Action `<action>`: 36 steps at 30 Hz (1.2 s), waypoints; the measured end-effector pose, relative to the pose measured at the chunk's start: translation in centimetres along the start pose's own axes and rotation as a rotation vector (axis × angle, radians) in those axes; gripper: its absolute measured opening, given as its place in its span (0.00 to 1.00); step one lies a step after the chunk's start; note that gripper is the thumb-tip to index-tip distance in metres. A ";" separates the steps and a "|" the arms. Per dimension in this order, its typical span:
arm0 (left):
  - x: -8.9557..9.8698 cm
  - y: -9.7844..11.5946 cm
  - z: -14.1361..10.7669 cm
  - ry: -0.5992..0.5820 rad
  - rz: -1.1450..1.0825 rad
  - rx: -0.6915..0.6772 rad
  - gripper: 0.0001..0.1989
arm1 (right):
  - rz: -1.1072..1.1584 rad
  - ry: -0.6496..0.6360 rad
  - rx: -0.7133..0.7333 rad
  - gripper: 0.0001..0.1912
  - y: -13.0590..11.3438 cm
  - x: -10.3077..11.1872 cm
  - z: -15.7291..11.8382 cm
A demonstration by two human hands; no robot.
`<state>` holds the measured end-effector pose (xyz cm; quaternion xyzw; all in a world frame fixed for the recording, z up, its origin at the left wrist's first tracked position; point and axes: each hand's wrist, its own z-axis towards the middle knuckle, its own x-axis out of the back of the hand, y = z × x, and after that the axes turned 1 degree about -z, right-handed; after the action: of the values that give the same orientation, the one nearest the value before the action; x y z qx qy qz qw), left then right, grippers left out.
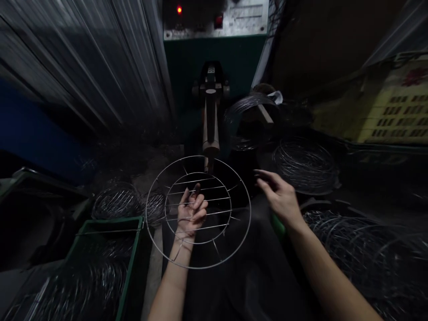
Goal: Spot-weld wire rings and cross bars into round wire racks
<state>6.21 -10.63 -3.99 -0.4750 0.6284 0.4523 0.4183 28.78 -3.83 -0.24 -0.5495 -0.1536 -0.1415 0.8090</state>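
Note:
A round wire rack (199, 268), made of two rings with parallel bars across the inner one and short spokes between them, lies roughly level under the tip of a machine's arm (211, 129). My left hand (192, 211) is palm up beneath the rack, its fingers curled at the bars, and appears to hold it from below. The wires cross in front of the palm, so the exact grip is partly hidden. To the right of the rack, apart from it, is my right hand (279, 194), with thumb and forefinger stretched out and slightly apart; nothing shows between them.
The machine's green body (183, 58) stands ahead with a lit red lamp (179, 10). At lower left, a green crate (135, 240) contains wire parts. Wire rings (304, 165) lie stacked at right, with more wire pieces (347, 249) nearer. A yellow crate (374, 120) stands beyond.

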 end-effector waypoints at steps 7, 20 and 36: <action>-0.4 1.7 1.2 0.023 0.121 0.049 0.23 | 0.309 -0.357 -0.091 0.24 1.9 -6.6 6.1; 0.8 -0.4 4.5 0.258 0.535 -0.507 0.16 | 0.006 -0.179 0.080 0.09 0.7 -8.3 5.1; 1.5 0.6 4.3 -0.005 0.830 -0.329 0.18 | 0.164 -0.165 -0.093 0.13 1.1 -8.2 3.8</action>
<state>5.74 -6.75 -6.38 -0.2418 0.6846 0.6768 0.1218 21.32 0.63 -3.13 -0.6068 -0.1676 -0.0361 0.7761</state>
